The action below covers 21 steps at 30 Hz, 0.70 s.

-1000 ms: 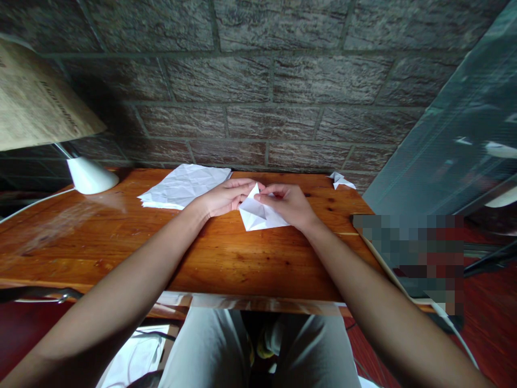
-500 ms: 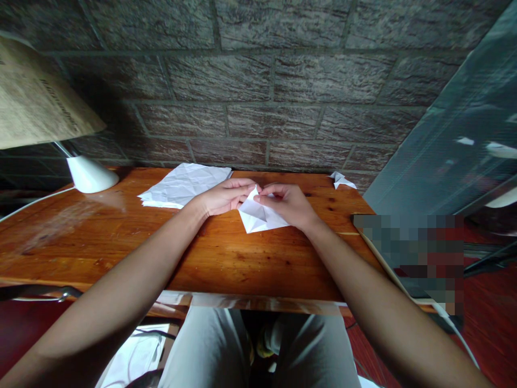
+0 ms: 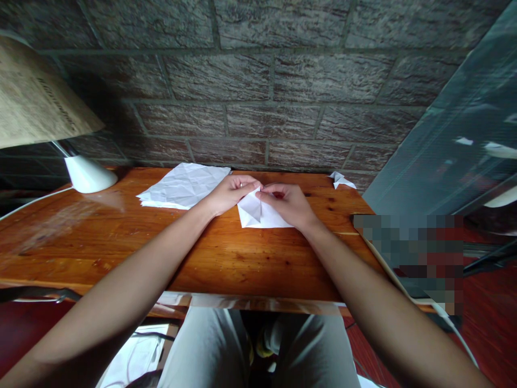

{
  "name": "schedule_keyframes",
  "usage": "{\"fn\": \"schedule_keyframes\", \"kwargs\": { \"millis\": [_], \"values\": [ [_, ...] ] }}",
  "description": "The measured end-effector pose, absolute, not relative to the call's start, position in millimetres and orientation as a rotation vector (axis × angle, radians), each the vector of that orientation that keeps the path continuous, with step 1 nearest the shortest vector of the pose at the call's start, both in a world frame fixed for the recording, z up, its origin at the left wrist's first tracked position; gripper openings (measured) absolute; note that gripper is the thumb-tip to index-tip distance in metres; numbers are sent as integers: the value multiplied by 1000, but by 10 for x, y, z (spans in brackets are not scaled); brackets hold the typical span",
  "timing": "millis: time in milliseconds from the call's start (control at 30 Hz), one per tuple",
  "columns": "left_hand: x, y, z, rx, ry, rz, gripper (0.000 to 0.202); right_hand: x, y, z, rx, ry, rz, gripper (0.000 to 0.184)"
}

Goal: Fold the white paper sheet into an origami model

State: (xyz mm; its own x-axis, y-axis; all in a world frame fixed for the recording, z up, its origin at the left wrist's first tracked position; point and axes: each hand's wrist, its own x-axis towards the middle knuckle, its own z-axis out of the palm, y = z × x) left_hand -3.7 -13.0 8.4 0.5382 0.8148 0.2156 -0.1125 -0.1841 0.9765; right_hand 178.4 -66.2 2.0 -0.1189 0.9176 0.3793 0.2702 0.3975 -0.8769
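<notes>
A partly folded sheet of white paper (image 3: 269, 215) is held between my two hands just over the wooden desk (image 3: 242, 258). My left hand (image 3: 232, 193) pinches its upper left corner between thumb and fingers. Close beside it, my right hand (image 3: 288, 202) grips the upper edge, thumb pressed on the front and fingers curled behind. A triangular flap with crease lines shows on the paper's left part. The fingertips of both hands nearly meet at the top, and the paper's far side is hidden by them.
A stack of creased white sheets (image 3: 186, 183) lies left of my hands. At the back right sits a small folded paper piece (image 3: 341, 180). A lamp with a white base (image 3: 89, 173) stands at the left; a laptop edge (image 3: 388, 264) borders the right. Behind is a brick wall (image 3: 246, 81).
The paper has turned slightly, so its lower edge now runs more level. My left hand has shifted a little to the right and up; the right hand stays nearly in place.
</notes>
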Motion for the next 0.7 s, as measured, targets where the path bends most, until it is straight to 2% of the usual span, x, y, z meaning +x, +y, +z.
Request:
{"fn": "schedule_keyframes", "kwargs": {
  "millis": [233, 700],
  "values": [
    [-6, -186, 112, 1613, 674, 995, 29, 1795, -677, 27, -1174, -1627, 732, 23],
    [-13, -201, 131, 1418, 656, 971, 30, 1782, -701, 32, -1165, -1655, 714, 27]
  ]
}}
